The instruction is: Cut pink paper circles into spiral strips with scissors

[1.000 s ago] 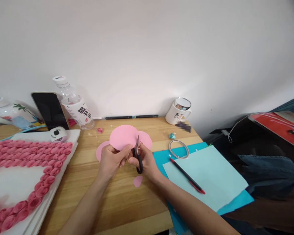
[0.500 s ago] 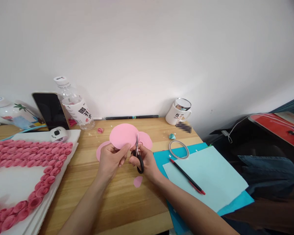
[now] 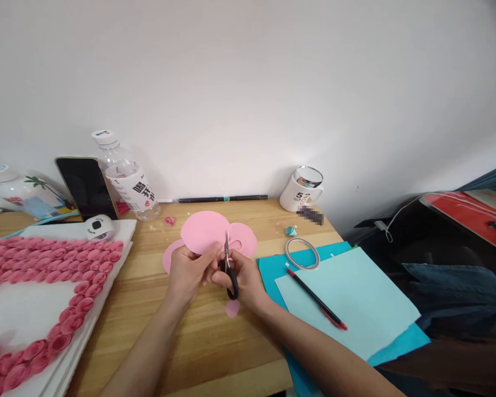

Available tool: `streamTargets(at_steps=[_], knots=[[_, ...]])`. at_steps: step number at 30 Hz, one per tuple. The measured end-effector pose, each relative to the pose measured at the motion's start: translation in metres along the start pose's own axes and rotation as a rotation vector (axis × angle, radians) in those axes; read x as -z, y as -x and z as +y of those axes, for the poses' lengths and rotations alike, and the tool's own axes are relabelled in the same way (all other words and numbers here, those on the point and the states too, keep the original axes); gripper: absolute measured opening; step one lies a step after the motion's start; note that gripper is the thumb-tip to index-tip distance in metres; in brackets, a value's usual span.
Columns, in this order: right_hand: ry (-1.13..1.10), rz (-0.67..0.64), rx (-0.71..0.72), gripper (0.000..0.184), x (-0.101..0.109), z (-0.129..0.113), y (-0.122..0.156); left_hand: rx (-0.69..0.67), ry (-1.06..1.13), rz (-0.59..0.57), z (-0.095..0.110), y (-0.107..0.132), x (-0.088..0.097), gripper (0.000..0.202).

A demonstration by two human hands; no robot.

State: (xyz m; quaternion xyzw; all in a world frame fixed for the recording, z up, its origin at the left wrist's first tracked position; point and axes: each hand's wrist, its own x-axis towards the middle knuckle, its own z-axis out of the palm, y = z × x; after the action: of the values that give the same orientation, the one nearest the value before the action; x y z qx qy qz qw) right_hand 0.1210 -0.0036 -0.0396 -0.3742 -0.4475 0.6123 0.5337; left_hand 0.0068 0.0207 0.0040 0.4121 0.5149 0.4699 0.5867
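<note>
Between thumb and fingers, my left hand [image 3: 189, 271] pinches the lower edge of a pink paper disc [image 3: 204, 230]. My right hand [image 3: 244, 281] is closed round the black handles of a pair of scissors [image 3: 232, 280]. The blades point up at the disc's right edge, and whether they touch the paper is hard to tell. Behind lie more pink paper pieces, one at the right [image 3: 246, 236] with a curved cut and one at the left [image 3: 171, 256]. A small pink scrap [image 3: 232, 309] rests under my right hand.
To the left is a white board [image 3: 28, 309] edged with pink paper roses, near a phone [image 3: 86, 187] and a water bottle [image 3: 134, 187]. A mug [image 3: 301, 189] stands at the back. Rightward are a tape ring [image 3: 302, 253], blue paper sheets [image 3: 351, 300] and a pen [image 3: 316, 298].
The pink disc has shifted slightly left in my left hand. My right hand has moved a little left and down with the scissors.
</note>
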Motion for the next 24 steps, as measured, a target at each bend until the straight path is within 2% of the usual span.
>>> streamTargets(at_steps=[6, 17, 24], knots=[[0.001, -0.023, 0.088, 0.053, 0.0017, -0.0028, -0.0039, -0.035, -0.052, -0.007, 0.0028, 0.0031, -0.0021, 0.034], [-0.022, -0.05, 0.074, 0.051, 0.0005, -0.0068, -0.0026, -0.071, -0.057, -0.042, 0.001, 0.0024, -0.0013, 0.036], [-0.001, -0.036, 0.049, 0.046, 0.0025, -0.0075, -0.0021, -0.055, -0.046, -0.022, 0.0025, 0.0027, -0.0014, 0.029]])
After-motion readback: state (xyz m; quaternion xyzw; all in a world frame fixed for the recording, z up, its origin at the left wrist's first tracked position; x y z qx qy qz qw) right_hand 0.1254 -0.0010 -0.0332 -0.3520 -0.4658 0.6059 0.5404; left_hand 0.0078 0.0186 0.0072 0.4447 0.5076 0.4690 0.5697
